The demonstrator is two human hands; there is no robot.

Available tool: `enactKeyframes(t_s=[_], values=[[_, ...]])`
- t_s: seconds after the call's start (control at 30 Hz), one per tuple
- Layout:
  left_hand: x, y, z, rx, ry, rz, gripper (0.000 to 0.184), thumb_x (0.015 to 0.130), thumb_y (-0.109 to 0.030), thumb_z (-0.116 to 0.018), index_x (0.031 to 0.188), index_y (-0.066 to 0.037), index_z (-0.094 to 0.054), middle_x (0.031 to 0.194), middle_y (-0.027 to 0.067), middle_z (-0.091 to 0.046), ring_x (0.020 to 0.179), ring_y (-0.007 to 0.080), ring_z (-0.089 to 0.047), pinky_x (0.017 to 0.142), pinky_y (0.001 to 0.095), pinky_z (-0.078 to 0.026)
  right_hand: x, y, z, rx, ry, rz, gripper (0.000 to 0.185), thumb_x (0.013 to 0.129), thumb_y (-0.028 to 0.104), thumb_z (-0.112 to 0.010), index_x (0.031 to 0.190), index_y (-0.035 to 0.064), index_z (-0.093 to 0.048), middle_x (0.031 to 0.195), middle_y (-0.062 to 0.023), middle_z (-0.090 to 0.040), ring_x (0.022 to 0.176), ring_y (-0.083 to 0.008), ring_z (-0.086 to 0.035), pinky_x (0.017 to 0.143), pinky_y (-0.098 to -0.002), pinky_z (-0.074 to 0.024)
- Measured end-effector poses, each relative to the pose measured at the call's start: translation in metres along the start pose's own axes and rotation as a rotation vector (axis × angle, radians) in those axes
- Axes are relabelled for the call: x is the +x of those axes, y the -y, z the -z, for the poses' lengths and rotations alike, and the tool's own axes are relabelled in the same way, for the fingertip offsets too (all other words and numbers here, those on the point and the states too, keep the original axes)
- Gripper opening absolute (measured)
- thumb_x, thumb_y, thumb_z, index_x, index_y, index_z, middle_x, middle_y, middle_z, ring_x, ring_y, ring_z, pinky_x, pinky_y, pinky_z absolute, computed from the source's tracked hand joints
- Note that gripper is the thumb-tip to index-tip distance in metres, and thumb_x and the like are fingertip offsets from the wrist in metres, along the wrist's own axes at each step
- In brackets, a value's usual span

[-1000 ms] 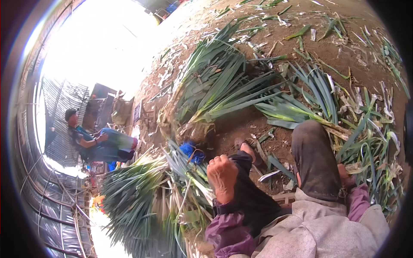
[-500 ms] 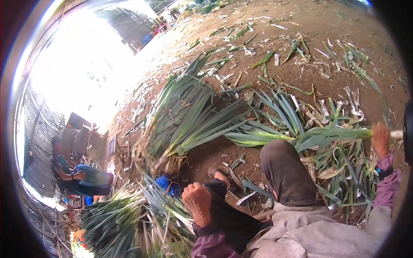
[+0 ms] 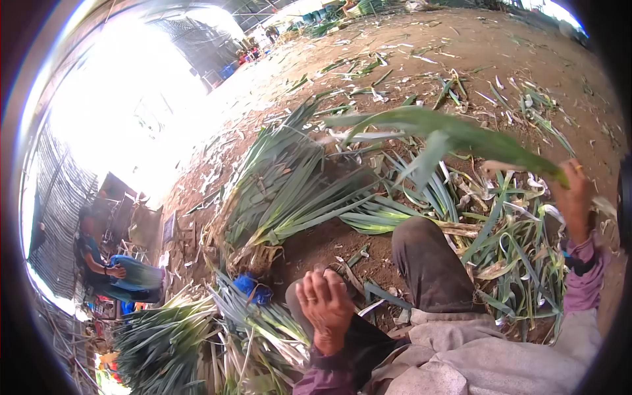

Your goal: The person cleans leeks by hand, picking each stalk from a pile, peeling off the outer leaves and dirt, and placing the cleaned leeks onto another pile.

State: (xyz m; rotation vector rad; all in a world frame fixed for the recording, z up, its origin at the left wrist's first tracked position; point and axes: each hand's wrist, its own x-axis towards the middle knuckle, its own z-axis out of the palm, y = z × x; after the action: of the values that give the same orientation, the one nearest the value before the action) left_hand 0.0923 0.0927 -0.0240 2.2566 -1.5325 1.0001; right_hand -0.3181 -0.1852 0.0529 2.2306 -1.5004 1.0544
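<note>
My right hand (image 3: 573, 201) is closed around a leek (image 3: 461, 131) at the right. Its long green leaves stretch left, blurred, above the ground, and its pale end shows faintly beyond the fist. My left hand (image 3: 324, 308) is in front of my knee with its fingers curled in. Its palm is hidden, so I cannot make out whether anything is inside. Just left of it is a blue bundle of string (image 3: 252, 289). Beneath lies a pile of leeks (image 3: 171, 336) with white stems. A large heap of leeks (image 3: 289, 178) rests ahead on the soil.
A smaller bunch of leeks (image 3: 382, 214) lies before my bent knee (image 3: 431, 263). Stripped leaves (image 3: 520, 263) pile up at the right. Leaf scraps litter the brown dirt floor (image 3: 421, 59). Another person (image 3: 105, 260) sits at the far left, near a mesh wall (image 3: 62, 191).
My right hand has risen, and the leek's leaves have swung up and away from the ground. My left hand has moved slightly right and turned, with its fingers still curled. The view has shifted slightly.
</note>
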Motion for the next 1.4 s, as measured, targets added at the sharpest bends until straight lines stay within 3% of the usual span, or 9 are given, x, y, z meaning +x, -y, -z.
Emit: enactKeyframes(t_s=[0.17, 0.37, 0.5, 0.63, 0.83, 1.13, 1.23, 1.27, 1.4], values=[[0.006, -0.059, 0.054, -0.014, -0.223, -0.087, 0.019, 0.085, -0.018, -0.060, 0.100, -0.009, -0.064, 0.115, 0.0153, -0.058, 0.111, 0.0329, -0.054, 0.097, 0.0517, -0.038, -0.008, 0.112, -0.026, 0.322, 0.057, 0.454, 0.026, 0.080, 0.031, -0.069, 0.083, 0.0067, -0.062, 0.079, -0.0113, -0.057, 0.064, -0.0280, -0.057, 0.056, -0.0417, -0.0410], [0.006, -0.087, 0.072, 0.037, -0.141, -0.132, 0.017, 0.086, -0.016, -0.060, 0.102, -0.015, -0.065, 0.114, 0.0129, -0.058, 0.112, 0.0312, -0.053, 0.101, 0.0513, -0.035, -0.034, 0.156, -0.029, 0.633, 0.261, 0.684, 0.023, 0.067, 0.017, -0.071, 0.081, 0.0044, -0.059, 0.078, -0.0108, -0.057, 0.065, -0.0289, -0.058, 0.057, -0.0401, -0.0432], [0.000, -0.090, 0.063, 0.015, -0.117, -0.115, 0.020, 0.085, -0.022, -0.062, 0.103, -0.014, -0.062, 0.113, 0.0139, -0.058, 0.108, 0.0335, -0.056, 0.100, 0.0498, -0.035, -0.039, 0.147, -0.029, 0.445, 0.238, 0.809, 0.020, 0.064, 0.013, -0.064, 0.081, 0.0045, -0.059, 0.079, -0.0099, -0.058, 0.069, -0.0276, -0.059, 0.058, -0.0400, -0.0432], [0.014, -0.106, 0.066, 0.008, -0.019, -0.084, 0.028, 0.085, -0.028, -0.061, 0.100, -0.004, -0.059, 0.110, 0.0157, -0.061, 0.105, 0.0317, -0.057, 0.096, 0.0505, -0.037, -0.040, 0.144, -0.022, 0.429, 0.098, 0.850, 0.018, 0.066, 0.012, -0.061, 0.080, 0.0018, -0.058, 0.081, -0.0112, -0.058, 0.071, -0.0269, -0.059, 0.058, -0.0394, -0.0438], [0.020, -0.100, 0.066, -0.186, 0.274, 0.018, 0.040, 0.080, -0.039, -0.064, 0.087, 0.000, -0.059, 0.075, 0.0112, -0.053, 0.070, 0.0276, -0.056, 0.076, 0.0465, -0.043, -0.045, 0.138, -0.026, 0.375, 0.098, 0.842, 0.017, 0.070, 0.010, -0.061, 0.083, 0.0000, -0.058, 0.081, -0.0116, -0.058, 0.071, -0.0276, -0.059, 0.061, -0.0406, -0.0454], [0.039, -0.085, 0.044, -0.327, 0.244, -0.083, 0.027, 0.072, -0.030, -0.070, 0.075, -0.007, -0.056, 0.065, 0.0067, -0.055, 0.060, 0.0248, -0.059, 0.054, 0.0382, -0.043, -0.044, 0.145, -0.028, 0.660, -0.072, 0.578, 0.020, 0.073, 0.008, -0.064, 0.090, 0.0000, -0.056, 0.084, -0.0143, -0.056, 0.078, -0.0282, -0.058, 0.071, -0.0432, -0.0486], [0.040, -0.070, 0.040, -0.377, 0.212, -0.020, 0.028, 0.069, -0.028, -0.073, 0.075, -0.008, -0.055, 0.066, 0.0080, -0.055, 0.059, 0.0271, -0.058, 0.053, 0.0391, -0.042, -0.058, 0.138, -0.025, 0.890, 0.078, 0.300, 0.023, 0.076, 0.010, -0.067, 0.093, 0.0003, -0.055, 0.087, -0.0136, -0.056, 0.077, -0.0291, -0.059, 0.071, -0.0413, -0.0486], [0.042, -0.067, 0.042, -0.400, 0.210, -0.006, 0.028, 0.069, -0.028, -0.073, 0.075, -0.008, -0.054, 0.066, 0.0083, -0.054, 0.059, 0.0278, -0.057, 0.053, 0.0394, -0.042, -0.062, 0.137, -0.034, 0.930, 0.224, 0.263, 0.023, 0.088, 0.017, -0.059, 0.098, -0.0026, -0.052, 0.086, -0.0133, -0.057, 0.076, -0.0234, -0.059, 0.069, -0.0371, -0.0498], [0.058, -0.070, 0.055, -0.616, 0.185, 0.100, 0.022, 0.061, -0.013, -0.080, 0.073, -0.007, -0.062, 0.063, 0.0114, -0.062, 0.056, 0.0289, -0.062, 0.052, 0.0345, -0.046, -0.067, 0.164, -0.066, 1.674, 0.901, -0.294, 0.030, 0.096, 0.023, -0.055, 0.112, -0.0030, -0.054, 0.095, -0.0076, -0.062, 0.083, -0.0110, -0.062, 0.070, -0.0279, -0.0524]])
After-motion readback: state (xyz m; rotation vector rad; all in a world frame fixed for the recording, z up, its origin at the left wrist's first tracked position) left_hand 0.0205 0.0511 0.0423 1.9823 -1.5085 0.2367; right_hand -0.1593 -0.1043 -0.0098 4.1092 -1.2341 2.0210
